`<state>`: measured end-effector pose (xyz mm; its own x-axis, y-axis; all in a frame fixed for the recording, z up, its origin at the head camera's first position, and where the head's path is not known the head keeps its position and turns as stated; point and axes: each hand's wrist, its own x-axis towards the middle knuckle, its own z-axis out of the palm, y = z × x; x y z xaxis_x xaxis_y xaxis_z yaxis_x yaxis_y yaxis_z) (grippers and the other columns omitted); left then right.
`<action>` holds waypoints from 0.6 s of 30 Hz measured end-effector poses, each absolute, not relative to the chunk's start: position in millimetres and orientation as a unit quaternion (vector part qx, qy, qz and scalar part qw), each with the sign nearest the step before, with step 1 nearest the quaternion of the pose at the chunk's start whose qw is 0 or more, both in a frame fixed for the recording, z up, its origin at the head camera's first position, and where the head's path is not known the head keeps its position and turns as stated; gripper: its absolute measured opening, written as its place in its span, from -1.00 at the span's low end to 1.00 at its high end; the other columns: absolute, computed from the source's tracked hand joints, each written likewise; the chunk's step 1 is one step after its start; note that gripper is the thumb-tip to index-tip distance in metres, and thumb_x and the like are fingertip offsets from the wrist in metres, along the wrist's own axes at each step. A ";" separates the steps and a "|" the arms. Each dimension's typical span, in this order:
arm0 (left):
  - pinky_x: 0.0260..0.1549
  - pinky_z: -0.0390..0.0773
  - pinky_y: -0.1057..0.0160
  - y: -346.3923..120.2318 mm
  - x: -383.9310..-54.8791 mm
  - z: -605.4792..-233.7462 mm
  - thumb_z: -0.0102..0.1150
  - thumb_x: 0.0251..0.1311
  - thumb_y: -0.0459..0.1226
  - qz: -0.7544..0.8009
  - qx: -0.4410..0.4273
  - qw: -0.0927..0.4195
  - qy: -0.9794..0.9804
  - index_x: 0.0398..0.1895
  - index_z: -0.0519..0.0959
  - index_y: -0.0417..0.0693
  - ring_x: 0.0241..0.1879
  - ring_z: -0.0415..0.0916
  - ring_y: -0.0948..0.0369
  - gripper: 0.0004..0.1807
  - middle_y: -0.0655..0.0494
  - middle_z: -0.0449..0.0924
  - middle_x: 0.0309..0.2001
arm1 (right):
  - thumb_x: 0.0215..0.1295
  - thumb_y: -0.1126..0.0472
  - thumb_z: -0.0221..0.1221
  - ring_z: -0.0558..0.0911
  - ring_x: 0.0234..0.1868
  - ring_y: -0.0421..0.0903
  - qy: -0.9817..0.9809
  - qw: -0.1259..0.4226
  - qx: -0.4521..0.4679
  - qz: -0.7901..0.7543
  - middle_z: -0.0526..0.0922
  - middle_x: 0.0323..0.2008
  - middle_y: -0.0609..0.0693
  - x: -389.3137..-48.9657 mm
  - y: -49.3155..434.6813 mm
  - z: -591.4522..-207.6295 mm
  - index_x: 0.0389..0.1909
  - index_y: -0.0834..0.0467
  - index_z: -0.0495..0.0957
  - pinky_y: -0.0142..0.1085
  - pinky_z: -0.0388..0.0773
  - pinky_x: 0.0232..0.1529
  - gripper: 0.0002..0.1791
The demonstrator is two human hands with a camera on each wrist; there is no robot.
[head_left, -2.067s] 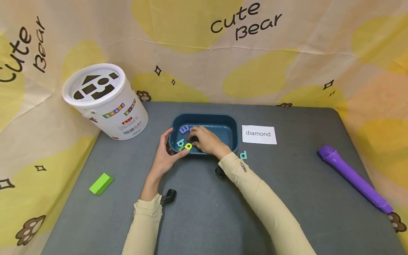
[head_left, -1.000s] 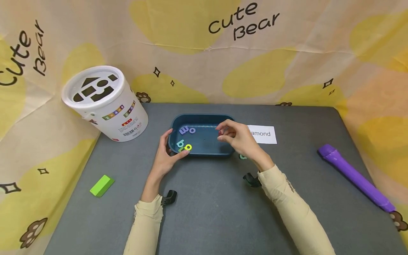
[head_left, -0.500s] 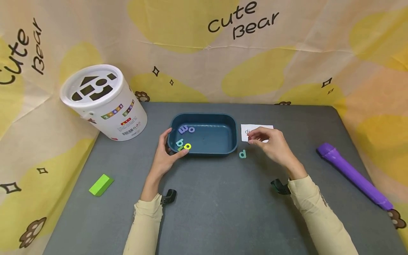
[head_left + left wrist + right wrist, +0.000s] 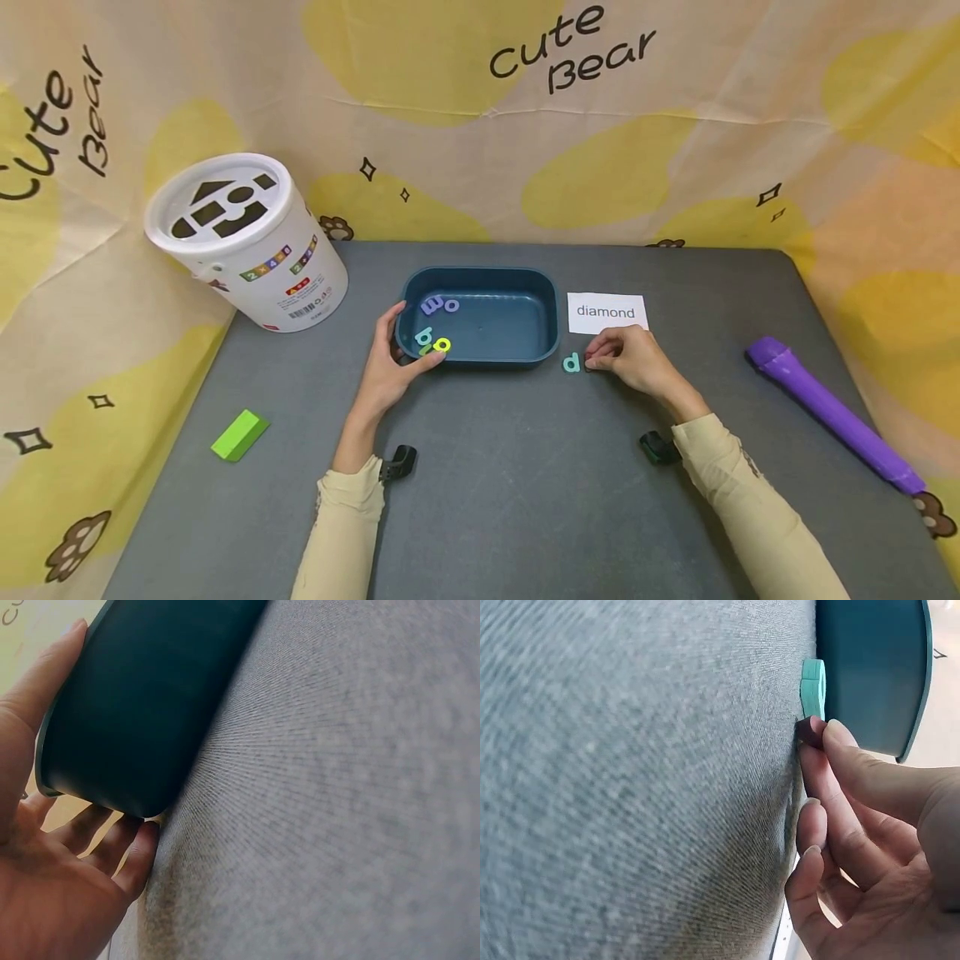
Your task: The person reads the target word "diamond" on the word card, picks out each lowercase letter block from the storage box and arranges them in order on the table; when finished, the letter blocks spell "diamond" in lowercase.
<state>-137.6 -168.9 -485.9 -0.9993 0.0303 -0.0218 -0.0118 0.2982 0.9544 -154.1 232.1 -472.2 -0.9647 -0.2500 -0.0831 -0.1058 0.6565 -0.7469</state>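
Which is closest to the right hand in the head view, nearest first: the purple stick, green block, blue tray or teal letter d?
From the right hand:
1. Teal letter d, just left of the fingertips
2. Blue tray, left beyond it
3. Purple stick, far right
4. Green block, far left

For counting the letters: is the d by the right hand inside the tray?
Out: the turquoise d lies on the table, beside the tray.

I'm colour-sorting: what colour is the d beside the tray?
The letter d is turquoise, clearest in the right wrist view.
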 end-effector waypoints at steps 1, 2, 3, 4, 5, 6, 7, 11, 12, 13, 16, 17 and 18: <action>0.48 0.19 -0.28 -169.1 -137.2 -485.6 0.58 0.17 -0.21 0.593 0.005 0.017 0.805 0.69 0.07 0.21 0.66 0.02 -0.02 0.11 0.06 0.01 0.71 | 0.23 0.33 0.50 0.71 -0.36 -0.21 0.904 0.091 -0.100 -0.406 0.82 -0.40 0.03 -154.7 231.0 -473.1 -0.31 0.20 0.77 -0.41 0.51 -0.27 -0.92; 0.48 0.19 -0.28 -169.6 -137.0 -485.9 0.58 0.17 -0.21 0.594 0.005 0.017 0.805 0.69 0.07 0.21 0.66 0.02 -0.02 0.11 0.06 0.01 0.71 | 0.23 0.33 0.50 0.70 -0.37 -0.21 0.904 0.091 -0.101 -0.406 0.82 -0.41 0.03 -155.3 230.0 -473.9 -0.31 0.21 0.78 -0.42 0.51 -0.28 -0.92; 0.48 0.19 -0.27 -170.0 -136.8 -486.4 0.58 0.17 -0.21 0.594 0.005 0.017 0.804 0.69 0.07 0.21 0.65 0.03 -0.01 0.11 0.06 0.01 0.71 | 0.23 0.34 0.50 0.69 -0.38 -0.22 0.905 0.089 -0.101 -0.405 0.81 -0.41 0.03 -155.8 229.2 -474.6 -0.31 0.21 0.78 -0.42 0.51 -0.30 -0.92; 0.47 0.19 -0.27 -169.9 -137.1 -486.9 0.57 0.17 -0.21 0.594 0.006 0.017 0.804 0.69 0.07 0.21 0.65 0.03 -0.01 0.11 0.07 0.01 0.71 | 0.22 0.34 0.50 0.68 -0.39 -0.23 0.906 0.085 -0.101 -0.403 0.81 -0.42 0.03 -156.2 228.9 -475.3 -0.32 0.21 0.79 -0.42 0.50 -0.31 -0.93; 0.47 0.19 -0.27 -170.0 -137.5 -487.4 0.57 0.17 -0.21 0.595 0.007 0.016 0.804 0.69 0.07 0.21 0.65 0.04 0.00 0.10 0.07 0.02 0.71 | 0.21 0.34 0.51 0.66 -0.39 -0.23 0.908 0.081 -0.104 -0.399 0.80 -0.42 0.04 -156.6 228.8 -476.3 -0.32 0.21 0.79 -0.41 0.50 -0.32 -0.93; 0.47 0.19 -0.27 -169.9 -137.5 -487.5 0.57 0.18 -0.21 0.596 0.008 0.015 0.803 0.69 0.07 0.21 0.65 0.03 0.01 0.10 0.08 0.02 0.71 | 0.21 0.34 0.51 0.64 -0.40 -0.23 0.910 0.077 -0.105 -0.394 0.79 -0.41 0.04 -157.0 228.5 -477.0 -0.32 0.21 0.80 -0.40 0.50 -0.33 -0.92; 0.47 0.19 -0.27 -170.1 -137.9 -487.8 0.57 0.18 -0.21 0.596 0.008 0.014 0.803 0.69 0.08 0.21 0.65 0.03 0.01 0.10 0.08 0.02 0.71 | 0.20 0.34 0.51 0.61 -0.40 -0.21 0.913 0.072 -0.106 -0.388 0.79 -0.40 0.04 -157.2 228.0 -477.2 -0.32 0.21 0.80 -0.39 0.48 -0.33 -0.92; 0.50 0.17 -0.30 -170.5 -138.5 -488.5 0.57 0.19 -0.21 0.596 0.008 0.012 0.803 0.69 0.08 0.22 0.66 0.02 0.01 0.09 0.09 0.02 0.71 | 0.16 0.33 0.54 0.54 -0.35 -0.13 0.922 0.049 -0.108 -0.368 0.73 -0.33 0.08 -157.7 225.6 -476.9 -0.30 0.21 0.80 -0.31 0.43 -0.27 -0.88; 0.51 0.16 -0.31 -170.6 -138.2 -488.3 0.57 0.19 -0.20 0.594 0.007 0.012 0.805 0.69 0.08 0.23 0.67 0.00 0.01 0.09 0.09 0.01 0.71 | 0.15 0.33 0.55 0.52 -0.34 -0.10 0.924 0.044 -0.107 -0.364 0.70 -0.32 0.09 -157.7 224.7 -476.2 -0.30 0.21 0.79 -0.28 0.41 -0.25 -0.86; 0.51 0.15 -0.31 -170.6 -137.9 -488.0 0.57 0.19 -0.19 0.592 0.006 0.012 0.806 0.69 0.07 0.24 0.68 -0.02 0.01 0.09 0.09 0.01 0.71 | 0.14 0.32 0.56 0.51 -0.33 -0.08 0.926 0.039 -0.107 -0.360 0.67 -0.31 0.11 -157.4 223.7 -474.9 -0.28 0.22 0.78 -0.26 0.40 -0.23 -0.84; 0.52 0.14 -0.33 -170.7 -137.0 -487.3 0.58 0.19 -0.18 0.587 0.007 0.013 0.810 0.69 0.07 0.27 0.70 -0.07 0.02 0.10 0.09 -0.01 0.72 | 0.11 0.32 0.57 0.51 -0.28 -0.01 0.932 0.034 -0.098 -0.348 0.60 -0.27 0.15 -156.0 220.5 -469.0 -0.21 0.24 0.76 -0.21 0.38 -0.22 -0.75; 0.52 0.13 -0.33 -170.5 -136.7 -487.3 0.58 0.18 -0.18 0.586 0.008 0.013 0.810 0.69 0.07 0.28 0.71 -0.07 0.02 0.10 0.09 -0.01 0.72 | 0.13 0.32 0.56 0.52 -0.26 0.01 0.933 0.033 -0.094 -0.346 0.60 -0.24 0.17 -155.7 218.8 -466.1 -0.17 0.25 0.75 -0.19 0.39 -0.22 -0.73; 0.52 0.13 -0.34 -170.4 -136.4 -487.0 0.58 0.18 -0.18 0.586 0.008 0.013 0.810 0.68 0.07 0.28 0.71 -0.08 0.02 0.10 0.08 -0.01 0.72 | 0.14 0.33 0.55 0.53 -0.24 0.03 0.933 0.031 -0.091 -0.347 0.60 -0.21 0.17 -155.6 217.0 -463.1 -0.14 0.25 0.74 -0.18 0.40 -0.21 -0.72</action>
<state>-136.4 -170.4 -487.0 -0.9995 0.0287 -0.0108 -0.0012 0.3138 0.9495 -155.6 217.0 -463.1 -0.9817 -0.1905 0.0055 -0.1477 0.7421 -0.6538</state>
